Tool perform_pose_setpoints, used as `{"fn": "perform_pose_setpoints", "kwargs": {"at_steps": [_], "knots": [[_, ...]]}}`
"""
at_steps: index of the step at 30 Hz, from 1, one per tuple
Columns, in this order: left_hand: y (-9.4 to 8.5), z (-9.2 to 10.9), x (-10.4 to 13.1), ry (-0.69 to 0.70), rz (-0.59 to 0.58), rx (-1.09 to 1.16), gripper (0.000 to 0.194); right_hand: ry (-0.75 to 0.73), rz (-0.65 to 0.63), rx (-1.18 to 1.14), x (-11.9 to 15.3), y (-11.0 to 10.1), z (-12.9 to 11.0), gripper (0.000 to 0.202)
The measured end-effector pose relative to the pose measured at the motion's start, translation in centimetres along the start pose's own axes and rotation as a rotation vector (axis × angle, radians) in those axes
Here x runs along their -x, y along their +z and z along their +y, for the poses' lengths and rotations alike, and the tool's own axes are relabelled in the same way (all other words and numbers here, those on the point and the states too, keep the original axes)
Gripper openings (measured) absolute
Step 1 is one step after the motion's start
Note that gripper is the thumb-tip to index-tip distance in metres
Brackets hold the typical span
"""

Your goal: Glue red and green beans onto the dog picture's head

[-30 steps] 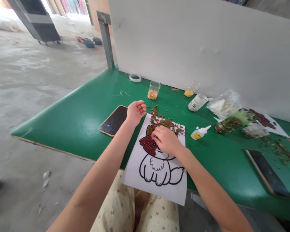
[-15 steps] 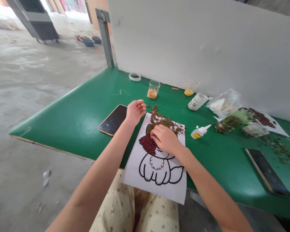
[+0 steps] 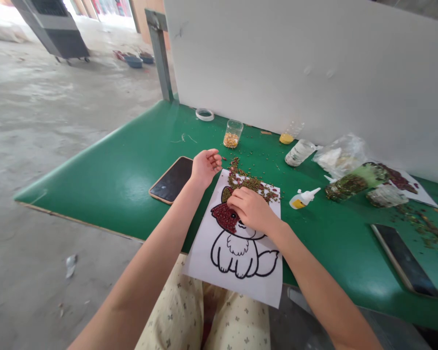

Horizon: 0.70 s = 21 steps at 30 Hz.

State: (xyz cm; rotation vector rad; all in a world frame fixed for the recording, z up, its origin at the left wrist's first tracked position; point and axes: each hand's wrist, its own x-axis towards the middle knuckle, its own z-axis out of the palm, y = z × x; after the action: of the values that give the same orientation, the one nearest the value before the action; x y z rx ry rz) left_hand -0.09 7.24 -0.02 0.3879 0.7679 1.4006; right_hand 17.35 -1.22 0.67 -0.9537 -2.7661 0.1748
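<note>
A sheet of paper [image 3: 200, 265] with a black-outlined cartoon animal lies at the table's front edge, partly overhanging it. Dark red beans fill the left part of the animal's face, and green ones fill an ear. Over the face, my right hand [image 3: 252, 210] has its fingers pinched together against the paper; what they hold is too small to make out. My left hand [image 3: 207, 169] rests beyond the sheet's upper left corner, fingers loosely curled and apart, nothing visible in it. Loose green and red beans [image 3: 253, 183] are heaped along the sheet's top edge.
A phone [image 3: 173, 180] lies beside my left forearm, another phone [image 3: 405, 260] at the right. A glue bottle [image 3: 303, 198] lies right of the paper. Behind are a jar of corn kernels [image 3: 232, 135], a tape roll [image 3: 205, 114], a clear jar [image 3: 299, 153] and a bean-filled bottle [image 3: 354, 182].
The whole view has shifted very slightly. Both hands keep nearly the same places, with my right fingers still on the animal's face.
</note>
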Motion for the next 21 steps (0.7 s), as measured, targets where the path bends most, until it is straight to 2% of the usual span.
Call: {"fn": "perform_pose_setpoints", "kwargs": {"at_steps": [10,21], "knots": [[0.17,0.09,0.28,0.002,0.008,-0.003,0.008,-0.051,0.021,-0.013,0.43,0.12,0.45,0.018],[0.16,0.01,0.20,-0.002,0.009,-0.008,0.008,-0.012,0.000,0.012,0.64,-0.01,0.58,0.016]]}}
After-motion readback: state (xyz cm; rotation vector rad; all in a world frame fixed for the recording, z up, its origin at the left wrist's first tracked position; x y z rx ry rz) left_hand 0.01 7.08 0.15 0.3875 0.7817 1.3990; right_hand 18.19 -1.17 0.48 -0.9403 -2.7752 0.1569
